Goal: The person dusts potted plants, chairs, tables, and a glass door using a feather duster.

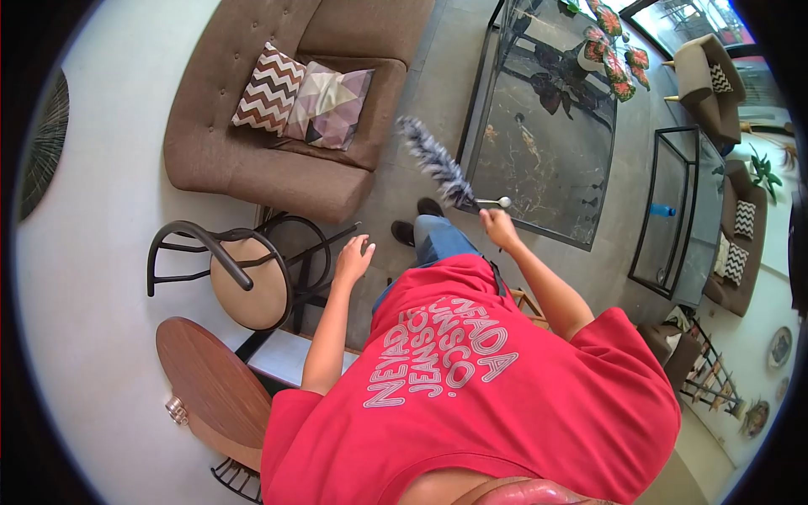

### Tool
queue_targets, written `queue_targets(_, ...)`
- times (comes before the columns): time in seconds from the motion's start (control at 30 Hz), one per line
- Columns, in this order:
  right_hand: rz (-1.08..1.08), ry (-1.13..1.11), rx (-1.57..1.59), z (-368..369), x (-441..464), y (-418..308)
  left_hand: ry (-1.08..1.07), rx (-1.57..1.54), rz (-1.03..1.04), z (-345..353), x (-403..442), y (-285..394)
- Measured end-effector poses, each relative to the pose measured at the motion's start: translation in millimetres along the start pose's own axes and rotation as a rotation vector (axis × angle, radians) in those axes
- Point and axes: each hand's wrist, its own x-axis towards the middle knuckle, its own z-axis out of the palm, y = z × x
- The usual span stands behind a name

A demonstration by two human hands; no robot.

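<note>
Fluffy Duster Held Out Between Sofa and Dark Surface

The grey-and-white duster point(436, 162) is in the right grip point(499, 227), which is closed around its dark handle. Its fluffy head points away from the body, above the grey floor point(391, 178), between the brown sofa point(273, 175) and the dark, glossy surface point(547, 181). A red-and-green plant point(613, 63) stands at that surface's far end. The left grip point(353, 259) has loosely bent fingers; whether it holds anything cannot be told. Near it is a chair with a round beige seat point(252, 282). Two patterned cushions point(330, 105) lie on the sofa.
</note>
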Motion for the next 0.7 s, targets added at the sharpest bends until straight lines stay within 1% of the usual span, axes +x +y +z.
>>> queue_targets(0.03, -0.01, 0.116, 0.105, -4, 7, -10, -0.001, 0.003, 0.011, -1, 4, 4)
queue_targets(0.07, 0.045, 0.169, 0.083, -6, 22, -11, -0.004, 0.005, 0.019, 0, 6, 7)
queue_targets(0.1, -0.008, 0.292, 0.031, -8, 35, -14, -0.005, 0.004, 0.019, 2, 7, 10)
queue_targets(0.13, 0.033, 0.291, 0.072, -12, 47, -17, -0.016, -0.014, 0.03, 3, 10, 13)
queue_targets(0.2, 0.469, 0.058, 0.511, -29, 63, -42, -0.031, -0.025, 0.05, 8, 13, 17)
queue_targets(0.23, 0.621, -0.051, 0.814, -32, 67, -48, -0.058, -0.043, 0.055, 12, 15, 19)
queue_targets(0.27, 0.617, -0.043, 0.823, -33, 75, -46, -0.08, -0.061, 0.064, 14, 21, 23)
queue_targets(0.33, 1.078, -0.325, 1.241, -28, 86, -34, -0.091, -0.067, 0.069, 18, 29, 32)
queue_targets(0.37, 1.178, -0.33, 1.333, -26, 90, -33, -0.097, -0.058, 0.09, 16, 35, 40)
queue_targets(0.4, 1.172, -0.327, 1.342, -26, 101, -34, -0.102, -0.047, 0.11, 14, 43, 48)
queue_targets(0.47, 1.201, -0.231, 1.421, -31, 131, -32, -0.1, -0.037, 0.131, 9, 59, 61)
queue_targets(0.5, 1.026, -0.163, 1.425, -38, 144, -42, -0.09, -0.091, 0.148, 6, 69, 67)
queue_targets(0.53, 0.944, -0.103, 1.366, -52, 161, -52, -0.076, -0.145, 0.167, 3, 79, 72)
queue_targets(0.57, 0.87, -0.052, 1.296, -69, 178, -66, -0.07, -0.136, 0.179, -3, 89, 80)
queue_targets(0.6, 0.779, -0.034, 1.314, -84, 202, -72, -0.063, -0.131, 0.181, -8, 101, 83)
queue_targets(0.67, 0.7, 0.043, 1.243, -108, 245, -80, -0.063, -0.055, 0.214, -17, 124, 89)
queue_targets(0.7, 0.697, 0.038, 1.249, -105, 265, -68, -0.071, -0.048, 0.215, -21, 137, 90)
